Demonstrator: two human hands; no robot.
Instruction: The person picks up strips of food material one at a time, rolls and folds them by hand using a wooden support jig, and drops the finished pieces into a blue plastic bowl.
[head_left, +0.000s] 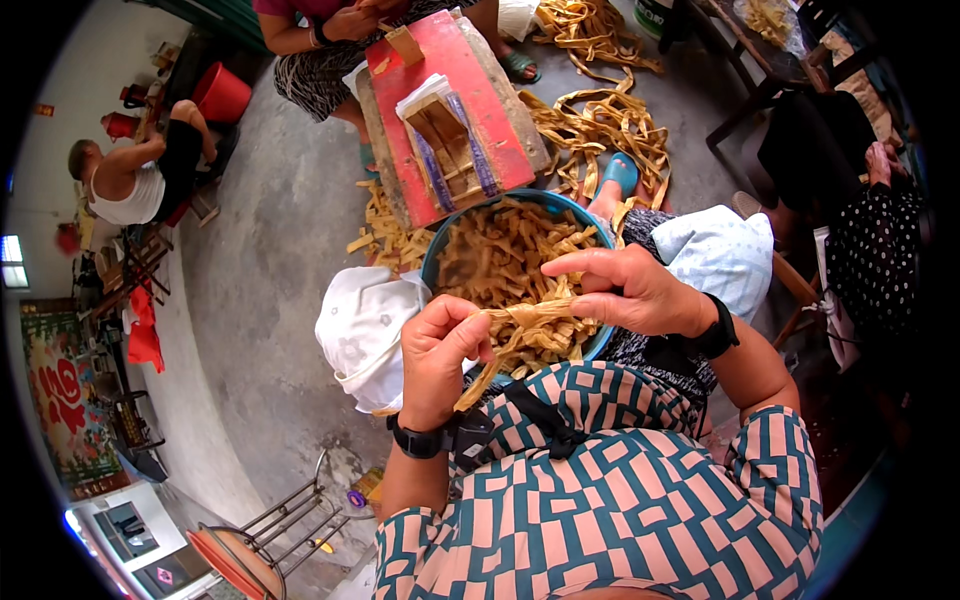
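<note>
A folded, knotted tan strip (529, 315) is stretched between my two hands, over a blue tub. My left hand (444, 349) pinches its left end between thumb and fingers, and a loose tail hangs down beside that hand. My right hand (634, 291) grips the other end between the thumb and curled fingers, with the index finger reaching out to the left. Below lies the blue tub (430, 264), heaped with short folded pieces (510, 244) of the same tan material. White cloth (367, 330) covers my left knee, and pale blue cloth (716, 251) my right.
Beyond the tub stands a red-topped board (480, 97) bearing a wooden frame (442, 139). Long tan strips (592, 127) lie on the floor to its right; short pieces (390, 225) lie left. People sit opposite, at left and at right. A metal-legged stool (247, 551) stands lower left.
</note>
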